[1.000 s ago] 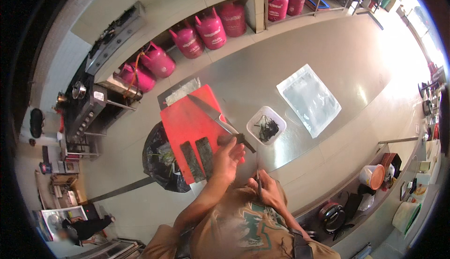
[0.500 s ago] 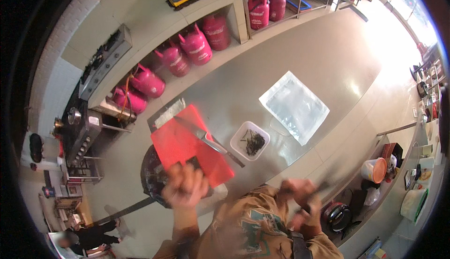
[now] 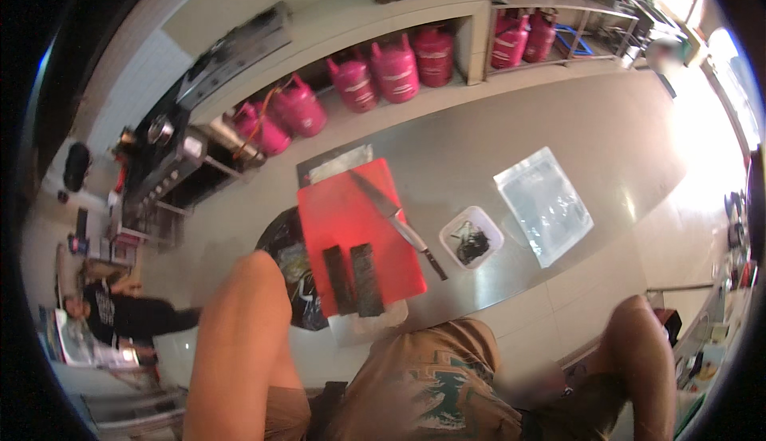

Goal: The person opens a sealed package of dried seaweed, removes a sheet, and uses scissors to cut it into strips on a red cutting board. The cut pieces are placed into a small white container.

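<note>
Both of my arms are raised and bent. My left arm [image 3: 239, 345] and my right arm [image 3: 638, 353] show up to the elbows, while both hands lie outside the picture. Between them on the steel table is a red cutting board [image 3: 335, 206]. Two dark strips [image 3: 367, 280], looking like dried seaweed, rest side by side near its closer edge. A kitchen knife [image 3: 403, 226] lies slanted across the board, its handle reaching past the right side. To the right stands a white tub [image 3: 448, 242] with dark shreds inside, then a clear-and-silver plastic pouch [image 3: 544, 206].
A white cloth [image 3: 343, 162] pokes out beyond the board's far edge. A black plastic bag [image 3: 307, 293] hangs left of the table [image 3: 590, 134]. Pink gas cylinders [image 3: 395, 72] stand under the far counter. Another person [image 3: 132, 313] is at the far left.
Both hands have left the picture, the left from over the board's near edge, the right from beside my body. My elbows have come up. The view has shifted, uncovering the dark strips.
</note>
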Demonstrator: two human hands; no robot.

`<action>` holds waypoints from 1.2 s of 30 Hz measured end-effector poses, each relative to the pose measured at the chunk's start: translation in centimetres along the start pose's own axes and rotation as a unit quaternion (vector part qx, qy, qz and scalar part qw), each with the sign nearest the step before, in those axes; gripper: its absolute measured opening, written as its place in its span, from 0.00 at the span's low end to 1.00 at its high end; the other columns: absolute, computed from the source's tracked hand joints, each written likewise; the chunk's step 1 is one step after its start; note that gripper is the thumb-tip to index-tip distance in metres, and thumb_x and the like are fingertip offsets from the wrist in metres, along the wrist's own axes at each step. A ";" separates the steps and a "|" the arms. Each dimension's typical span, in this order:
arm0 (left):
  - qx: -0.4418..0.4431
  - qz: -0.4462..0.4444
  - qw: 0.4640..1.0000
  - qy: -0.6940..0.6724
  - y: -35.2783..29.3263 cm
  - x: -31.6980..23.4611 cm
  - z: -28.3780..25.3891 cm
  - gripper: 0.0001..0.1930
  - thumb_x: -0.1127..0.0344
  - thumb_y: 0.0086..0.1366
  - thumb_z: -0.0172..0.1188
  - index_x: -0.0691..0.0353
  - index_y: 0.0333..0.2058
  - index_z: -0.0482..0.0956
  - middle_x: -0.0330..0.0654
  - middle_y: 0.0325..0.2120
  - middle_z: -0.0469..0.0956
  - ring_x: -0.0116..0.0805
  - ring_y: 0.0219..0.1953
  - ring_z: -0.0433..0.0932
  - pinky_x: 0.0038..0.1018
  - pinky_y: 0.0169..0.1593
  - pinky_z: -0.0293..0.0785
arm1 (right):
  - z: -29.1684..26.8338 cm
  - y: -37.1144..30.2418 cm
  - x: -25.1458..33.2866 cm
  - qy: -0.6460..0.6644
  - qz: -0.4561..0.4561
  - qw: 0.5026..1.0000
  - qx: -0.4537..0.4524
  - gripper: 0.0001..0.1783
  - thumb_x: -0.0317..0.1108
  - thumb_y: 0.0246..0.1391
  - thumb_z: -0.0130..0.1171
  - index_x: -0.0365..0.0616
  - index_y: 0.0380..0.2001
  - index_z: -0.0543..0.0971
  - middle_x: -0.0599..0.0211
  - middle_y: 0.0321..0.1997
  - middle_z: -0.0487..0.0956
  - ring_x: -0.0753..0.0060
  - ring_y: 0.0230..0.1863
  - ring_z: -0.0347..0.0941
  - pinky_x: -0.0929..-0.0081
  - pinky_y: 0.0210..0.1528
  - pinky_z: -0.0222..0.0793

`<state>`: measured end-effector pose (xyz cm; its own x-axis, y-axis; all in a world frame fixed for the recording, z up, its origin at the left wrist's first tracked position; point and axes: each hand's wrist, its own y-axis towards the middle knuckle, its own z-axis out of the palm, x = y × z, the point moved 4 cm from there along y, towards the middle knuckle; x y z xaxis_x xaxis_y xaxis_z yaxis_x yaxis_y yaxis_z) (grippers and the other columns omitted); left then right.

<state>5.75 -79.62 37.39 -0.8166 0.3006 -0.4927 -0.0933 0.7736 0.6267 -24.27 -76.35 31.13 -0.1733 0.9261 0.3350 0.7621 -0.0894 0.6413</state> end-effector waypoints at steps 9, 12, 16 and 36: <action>0.000 -0.070 0.994 0.088 1.5 -2.6 2.1 0.20 0.43 0.79 0.53 0.46 0.57 0.83 0.50 0.50 0.84 0.52 0.54 0.84 0.61 0.60 0.76 | 1.3 3.9 -2.4 0.016 -0.038 0.999 0.026 0.29 0.57 0.69 0.63 0.41 0.56 0.80 0.57 0.52 0.81 0.60 0.50 0.79 0.58 0.52 0.74; 0.014 -0.096 0.989 0.108 2.3 -3.3 3.1 0.21 0.43 0.79 0.53 0.46 0.58 0.82 0.51 0.51 0.84 0.53 0.55 0.84 0.62 0.61 0.75 | 1.3 5.2 -3.1 0.025 -0.063 0.997 0.038 0.28 0.56 0.70 0.63 0.40 0.54 0.81 0.57 0.50 0.82 0.62 0.47 0.79 0.60 0.49 0.75; 0.060 -0.131 0.982 0.121 2.2 -3.9 4.0 0.21 0.43 0.79 0.52 0.47 0.58 0.82 0.52 0.53 0.84 0.55 0.56 0.84 0.64 0.61 0.74 | 1.8 6.0 -2.9 0.033 -0.081 0.995 0.042 0.26 0.55 0.70 0.63 0.39 0.51 0.82 0.57 0.47 0.82 0.63 0.44 0.80 0.62 0.45 0.76; -0.212 -0.052 0.968 -0.123 -16.4 1.0 2.3 0.15 0.69 0.78 0.61 0.68 0.57 0.84 0.47 0.34 0.75 0.45 0.31 0.77 0.39 0.32 0.74 | 6.5 2.1 -9.7 0.406 -0.171 0.898 -0.006 0.12 0.39 0.68 0.66 0.43 0.47 0.84 0.66 0.27 0.74 0.67 0.20 0.63 0.66 0.22 0.58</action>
<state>7.79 -90.71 25.26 -0.6351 0.3971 -0.6625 -0.4354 0.5245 0.7317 -16.90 -83.12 24.74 -0.7971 0.3282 0.5068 0.5718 0.1406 0.8083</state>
